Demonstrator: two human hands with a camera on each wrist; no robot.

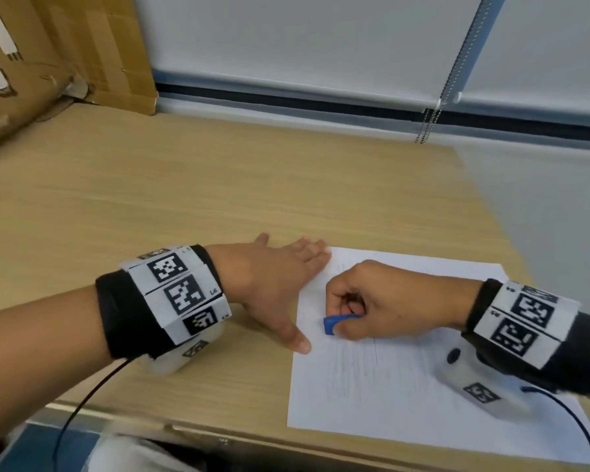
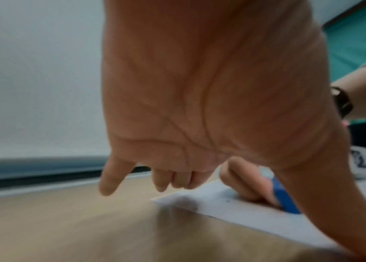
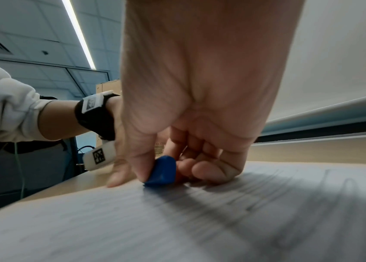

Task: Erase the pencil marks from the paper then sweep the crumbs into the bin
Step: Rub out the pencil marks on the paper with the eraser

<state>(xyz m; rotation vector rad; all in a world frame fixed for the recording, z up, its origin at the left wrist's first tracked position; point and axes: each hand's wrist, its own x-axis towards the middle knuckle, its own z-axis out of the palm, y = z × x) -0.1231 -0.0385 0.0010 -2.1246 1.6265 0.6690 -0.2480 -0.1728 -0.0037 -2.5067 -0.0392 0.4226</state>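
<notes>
The right hand (image 1: 385, 301) pinches a blue eraser (image 1: 334, 323) onto the sheet of paper (image 1: 406, 386), lower right of the head view. The left hand (image 1: 273, 284) lies flat, fingers spread, pinning only the sheet's left edge; a hard stroke could buckle or tear it.

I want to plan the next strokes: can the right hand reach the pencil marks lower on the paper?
Probably yes: the right hand rests beside those marks, nothing between them.

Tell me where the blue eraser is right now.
In the head view the blue eraser is pinched in the right hand, pressed onto the paper near its left edge, beside the left hand's thumb.
</notes>
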